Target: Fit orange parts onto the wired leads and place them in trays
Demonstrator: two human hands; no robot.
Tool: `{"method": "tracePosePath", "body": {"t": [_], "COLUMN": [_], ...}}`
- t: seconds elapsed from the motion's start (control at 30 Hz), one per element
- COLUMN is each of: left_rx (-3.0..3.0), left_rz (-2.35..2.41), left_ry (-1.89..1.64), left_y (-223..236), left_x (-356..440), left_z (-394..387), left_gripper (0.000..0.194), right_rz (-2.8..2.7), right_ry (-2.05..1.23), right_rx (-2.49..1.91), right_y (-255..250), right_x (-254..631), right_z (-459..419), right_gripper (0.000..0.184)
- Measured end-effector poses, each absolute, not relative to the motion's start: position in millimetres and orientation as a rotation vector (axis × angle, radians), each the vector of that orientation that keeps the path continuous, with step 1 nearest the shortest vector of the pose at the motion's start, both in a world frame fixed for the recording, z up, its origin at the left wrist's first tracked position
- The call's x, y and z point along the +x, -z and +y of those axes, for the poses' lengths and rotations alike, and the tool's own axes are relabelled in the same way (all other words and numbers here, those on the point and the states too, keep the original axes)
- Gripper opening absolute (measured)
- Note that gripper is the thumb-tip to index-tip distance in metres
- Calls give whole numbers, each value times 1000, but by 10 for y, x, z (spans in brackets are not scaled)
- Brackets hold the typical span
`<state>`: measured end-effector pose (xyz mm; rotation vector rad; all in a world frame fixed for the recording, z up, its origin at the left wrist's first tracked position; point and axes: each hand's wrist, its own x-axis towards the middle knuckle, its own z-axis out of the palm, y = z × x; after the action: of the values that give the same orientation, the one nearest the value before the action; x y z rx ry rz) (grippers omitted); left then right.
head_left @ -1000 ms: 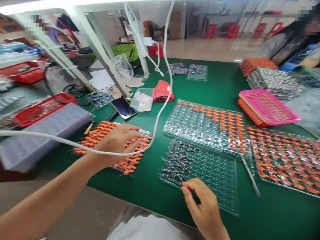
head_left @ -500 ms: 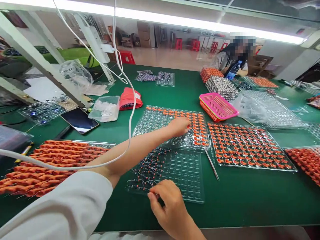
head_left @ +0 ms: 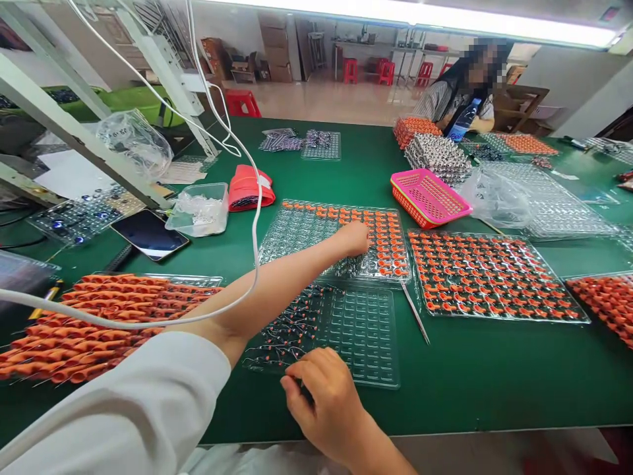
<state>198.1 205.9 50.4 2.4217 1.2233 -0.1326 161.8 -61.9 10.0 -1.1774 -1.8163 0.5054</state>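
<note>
My left hand (head_left: 355,239) is closed over a clear tray (head_left: 297,241) partly filled with small orange pieces. Its fingertips point down and away, so whatever they hold is hidden. Nearer to me, my right hand (head_left: 326,399) has thumb and forefinger brought together at the front edge of a clear tray (head_left: 366,333). Dark thin-wired pieces (head_left: 291,330) with orange tips crowd that tray's left part. Anything in the right pinch is too small to make out. Beneath and left of my left arm lies a thick pile of orange pieces (head_left: 99,323).
A white cable (head_left: 256,231) hangs across my left arm. Tweezers (head_left: 415,313) lie beside a full orange tray (head_left: 494,277). Behind are pink and red baskets (head_left: 430,198), a red bundle (head_left: 251,188), a clear tub (head_left: 200,210) and a phone (head_left: 150,234). Another person sits at the far right.
My left hand left the orange pile and reached right to the partly filled orange tray, staying there since. My right hand stayed by the dark pieces. The view swung right.
</note>
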Motion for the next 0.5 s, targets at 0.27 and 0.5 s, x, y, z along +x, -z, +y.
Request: {"method": "tracePosePath", "body": {"t": [0.27, 0.5], "left_rx": [2229, 2197], "left_rz": [1376, 1302], "left_ry": [179, -203], "left_y": [-502, -636], "left_x": [2142, 1919], "left_z": [2143, 1929], "left_gripper": [24, 13], "right_rz": [-1838, -1801], "right_ry": [-465, -517], "right_rx": [-1190, -1187], "right_y": [-75, -92], "right_x": [1621, 1626], "right_z": [-618, -604], "right_gripper": [8, 8]}}
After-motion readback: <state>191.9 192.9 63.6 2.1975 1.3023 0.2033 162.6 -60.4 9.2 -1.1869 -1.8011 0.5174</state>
